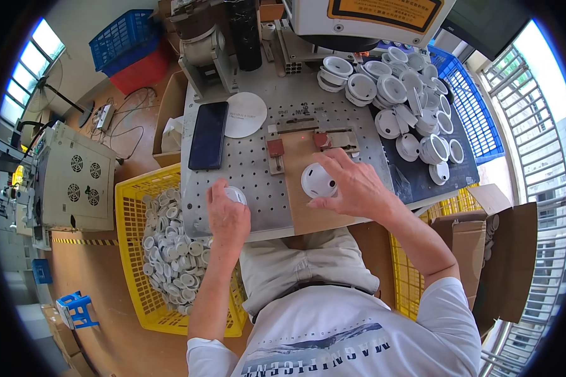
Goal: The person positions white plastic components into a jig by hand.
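the workshop floor (94,264) spreads brown around a perforated metal surface (264,195), seen from the head camera. a yellow crate (131,270) of small white pieces (173,264) stands below the surface's left edge, and a heap of white lids (393,88) crowds its far right corner, spilling onto a dark board (415,179) along the right edge.

the left hand (227,213) is closed around a white lid (235,195) by the near left corner; its thumb is hidden, so how firm that hold is i cannot tell. the right hand (352,185) holds a slotted lid (316,183), thumb and fingers spread to its rim, over the brown strip (299,217) that runs to the near edge.

the right hand's rim hold looks the weak point: a slipping thumb could tip the slotted lid onto the strip, and a knock could skew the strip against the red-tipped clamp (275,148). if the left fingers loosen, their lid could drop over the near edge. a stray left knuckle could push the phone (209,135) about near the left edge. the heap leans unevenly, so a bump from the right forearm (415,232) could send lids sliding.
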A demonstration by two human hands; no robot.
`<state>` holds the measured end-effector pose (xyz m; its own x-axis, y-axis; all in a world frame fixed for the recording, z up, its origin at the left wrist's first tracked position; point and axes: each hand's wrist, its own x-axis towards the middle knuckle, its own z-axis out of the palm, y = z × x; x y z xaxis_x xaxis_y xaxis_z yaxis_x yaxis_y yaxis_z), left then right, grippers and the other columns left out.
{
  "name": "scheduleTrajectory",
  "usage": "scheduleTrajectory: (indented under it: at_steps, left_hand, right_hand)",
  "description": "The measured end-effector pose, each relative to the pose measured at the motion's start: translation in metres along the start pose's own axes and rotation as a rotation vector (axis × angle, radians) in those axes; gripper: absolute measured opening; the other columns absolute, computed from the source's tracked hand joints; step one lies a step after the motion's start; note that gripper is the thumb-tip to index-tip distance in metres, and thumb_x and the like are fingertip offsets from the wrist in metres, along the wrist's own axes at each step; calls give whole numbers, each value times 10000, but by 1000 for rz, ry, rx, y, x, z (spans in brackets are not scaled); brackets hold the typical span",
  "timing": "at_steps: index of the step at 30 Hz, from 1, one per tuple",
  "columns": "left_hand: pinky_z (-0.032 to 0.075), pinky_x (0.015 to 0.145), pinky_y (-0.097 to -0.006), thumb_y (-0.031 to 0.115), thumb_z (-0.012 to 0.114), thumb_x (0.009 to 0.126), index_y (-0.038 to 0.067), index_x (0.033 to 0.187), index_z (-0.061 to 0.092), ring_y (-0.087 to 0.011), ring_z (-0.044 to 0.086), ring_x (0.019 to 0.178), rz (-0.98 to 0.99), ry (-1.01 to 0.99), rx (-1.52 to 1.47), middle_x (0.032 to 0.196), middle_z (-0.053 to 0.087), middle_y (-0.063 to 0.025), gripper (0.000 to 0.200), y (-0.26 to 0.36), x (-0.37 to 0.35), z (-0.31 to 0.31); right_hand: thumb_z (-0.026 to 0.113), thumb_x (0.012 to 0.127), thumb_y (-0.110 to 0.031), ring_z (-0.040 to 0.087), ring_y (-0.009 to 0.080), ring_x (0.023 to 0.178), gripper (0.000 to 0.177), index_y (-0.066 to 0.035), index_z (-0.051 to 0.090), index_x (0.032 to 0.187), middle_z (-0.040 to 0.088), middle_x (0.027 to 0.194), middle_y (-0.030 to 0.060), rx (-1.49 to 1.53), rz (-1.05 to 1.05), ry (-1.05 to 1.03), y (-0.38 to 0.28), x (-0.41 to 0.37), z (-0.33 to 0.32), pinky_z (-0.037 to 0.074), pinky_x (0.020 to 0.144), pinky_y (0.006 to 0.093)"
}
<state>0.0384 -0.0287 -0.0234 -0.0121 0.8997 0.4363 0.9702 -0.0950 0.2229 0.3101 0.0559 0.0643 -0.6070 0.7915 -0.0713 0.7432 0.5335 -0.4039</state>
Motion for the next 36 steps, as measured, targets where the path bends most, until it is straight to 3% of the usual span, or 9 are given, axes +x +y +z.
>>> scheduleTrajectory:
  at_steps: [2,9,12,17,23,36]
  left_hand:
    - [441,943,-456,-62,697,581,-107,719,671,-404,525,1084,-29,-7,-5,1198,532,-218,148,0,-2,0]
    - [444,938,-447,-60,703,572,-102,721,678,-402,529,1073,-28,9,-27,1188,538,-215,157,0,0,0]
    - [446,932,-444,-62,703,568,-97,719,677,-396,533,1064,-36,15,-28,1183,541,-213,157,1,0,-1]
    - [449,921,-442,-64,704,565,-88,709,672,-391,537,1054,-17,16,-25,1181,544,-207,149,1,1,-3]
    - [449,919,-440,-75,702,555,-83,703,674,-399,538,1054,-66,8,-52,1189,545,-202,150,3,1,-2]
    - [449,920,-454,-90,677,562,-89,697,657,-394,542,1043,-50,15,-44,1165,549,-198,137,2,1,0]
  right_hand:
    - [804,754,-304,656,375,958,736,-110,471,1380,475,1389,165,51,-142,-31,1,-3,-6,531,804,442]
    - [766,791,-246,675,361,880,652,-69,483,1351,484,1368,166,82,-198,104,7,4,6,539,756,446]
    - [747,802,-206,674,363,882,600,-55,498,1326,509,1333,174,157,-161,-17,4,6,3,539,766,451]
    - [735,813,-200,667,380,896,543,-29,524,1283,547,1277,194,163,-184,208,3,27,25,540,785,463]
    - [715,830,-189,655,403,929,502,-18,525,1262,546,1284,212,142,-166,292,2,43,37,538,792,473]
    - [714,833,-176,660,416,900,446,-6,545,1209,556,1300,212,126,-143,296,-2,55,34,544,772,484]
